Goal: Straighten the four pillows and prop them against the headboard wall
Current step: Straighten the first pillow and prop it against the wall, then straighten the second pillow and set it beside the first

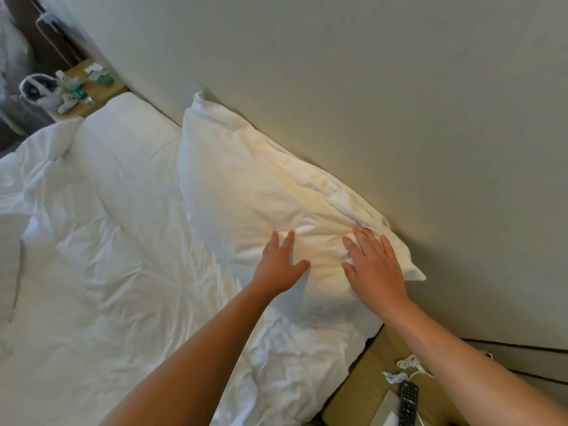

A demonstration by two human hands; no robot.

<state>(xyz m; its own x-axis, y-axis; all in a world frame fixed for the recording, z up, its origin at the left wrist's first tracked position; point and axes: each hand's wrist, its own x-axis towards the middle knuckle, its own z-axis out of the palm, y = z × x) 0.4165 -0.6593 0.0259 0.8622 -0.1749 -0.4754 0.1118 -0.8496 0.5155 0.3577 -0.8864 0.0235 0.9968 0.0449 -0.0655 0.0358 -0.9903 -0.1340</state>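
A white pillow [246, 192] leans against the beige headboard wall [368, 87], on the near half of the bed. A second pillow edge shows just behind it along its top seam. My left hand [281, 265] lies flat on the pillow's front face, fingers spread. My right hand [373, 265] presses flat on the pillow's near end, close to the wall. Neither hand grips anything. Another white pillow [9, 265] lies at the left edge, partly cut off.
A rumpled white duvet [107, 256] covers the bed. The near bedside table [384, 388] holds a black remote [408, 404] and white cables [405, 368]. The far bedside table [89, 87] carries small bottles and a white gadget.
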